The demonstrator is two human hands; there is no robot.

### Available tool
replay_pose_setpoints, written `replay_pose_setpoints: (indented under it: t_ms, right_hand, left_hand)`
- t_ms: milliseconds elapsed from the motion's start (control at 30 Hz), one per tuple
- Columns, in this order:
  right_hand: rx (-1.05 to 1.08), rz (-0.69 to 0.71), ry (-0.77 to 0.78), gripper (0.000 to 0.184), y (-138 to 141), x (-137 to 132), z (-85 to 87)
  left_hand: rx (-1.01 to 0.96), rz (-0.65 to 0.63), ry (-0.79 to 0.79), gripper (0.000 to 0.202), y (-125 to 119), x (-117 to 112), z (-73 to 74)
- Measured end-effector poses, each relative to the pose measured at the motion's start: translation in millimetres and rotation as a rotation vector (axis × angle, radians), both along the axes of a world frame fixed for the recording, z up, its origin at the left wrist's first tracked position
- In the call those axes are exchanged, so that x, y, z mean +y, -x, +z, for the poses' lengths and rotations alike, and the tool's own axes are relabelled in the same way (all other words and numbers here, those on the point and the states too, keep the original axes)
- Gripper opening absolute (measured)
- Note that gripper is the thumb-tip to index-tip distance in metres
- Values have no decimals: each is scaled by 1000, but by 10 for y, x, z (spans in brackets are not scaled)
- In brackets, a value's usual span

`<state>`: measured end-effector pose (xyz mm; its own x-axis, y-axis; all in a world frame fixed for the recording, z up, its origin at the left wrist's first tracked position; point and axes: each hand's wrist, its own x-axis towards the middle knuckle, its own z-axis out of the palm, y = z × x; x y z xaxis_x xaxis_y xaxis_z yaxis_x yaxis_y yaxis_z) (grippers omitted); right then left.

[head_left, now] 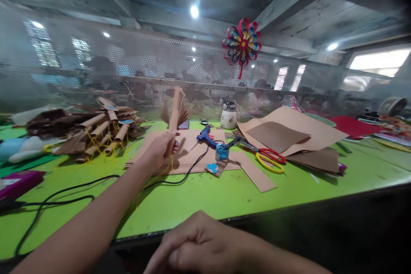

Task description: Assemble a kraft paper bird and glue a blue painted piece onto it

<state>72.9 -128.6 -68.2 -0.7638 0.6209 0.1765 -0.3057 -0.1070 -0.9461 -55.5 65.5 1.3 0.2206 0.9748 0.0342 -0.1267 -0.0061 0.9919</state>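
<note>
My left hand [159, 149] reaches out over the green table [199, 197] and is closed round the handle of a folded brown paper fan [175, 111], held upright with a yellow string hanging from it. My right hand [195, 244] rests at the near table edge, fingers curled together; nothing shows in it. Under the fan lie flat brown card pieces [192, 150].
A blue glue gun [205, 136] with a black cable [64, 199], red-and-yellow scissors [268, 158], a small blue pot [221, 152] and a white jar [228, 116] lie ahead. A pile of finished paper fans [96, 130] sits left, brown paper sheets [289, 135] right. A mesh screen backs the table.
</note>
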Motion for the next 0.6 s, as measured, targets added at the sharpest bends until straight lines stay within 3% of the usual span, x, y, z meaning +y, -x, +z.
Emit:
replay_pose_setpoints:
  t_ms: [167, 233, 300, 433, 600]
  right_hand:
    - [-311, -442, -306, 23, -413, 447, 530]
    - [-343, -668, -364, 16, -516, 695, 686]
    - [-310, -777, -394, 16, -572, 913, 819]
    - [-249, -924, -437, 14, -625, 1157, 962]
    - [-181, -1061, -478, 20, -758, 1194, 985]
  left_hand:
    - [7, 5, -26, 28, -42, -128, -11]
    - [15, -1, -40, 28, -58, -171, -19]
    - [19, -6, -46, 29, -70, -188, -33]
    - [-11, 3, -43, 29, -77, -150, -65]
    - [-79, 26, -54, 30, -79, -73, -99]
